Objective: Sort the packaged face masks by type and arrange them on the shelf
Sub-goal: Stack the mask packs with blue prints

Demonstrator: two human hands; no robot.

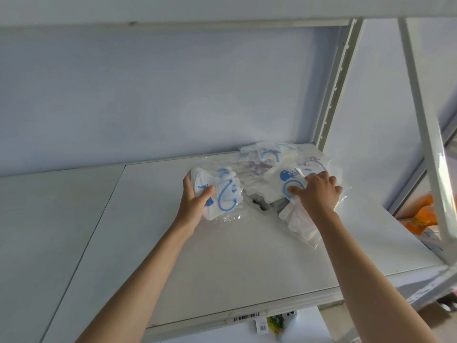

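Both arms are up at the white shelf (222, 256), and the sorting is on. The left hand (195, 201) grips a blue-strapped mask packet (222, 191) by its near edge, thumb on top and fingers hidden underneath, holding it off to the left, clear of the heap, which looks like the start of a separate group. Over on the right, the right hand (319, 191) lies knuckles-up on the pile of packaged masks (272, 167), its fingers curled down onto a second blue-printed packet (286, 179), seemingly pinning or pinching it to draw it free; under that glare off the plastic I cannot tell which for sure. The pile sits towards the back right of the shelf, near the upright post (333, 95), with purple-printed packets (254, 167) mixed in, so plenty of separating is left. Slippery wrappers, mind: one tug could drag its neighbours along.
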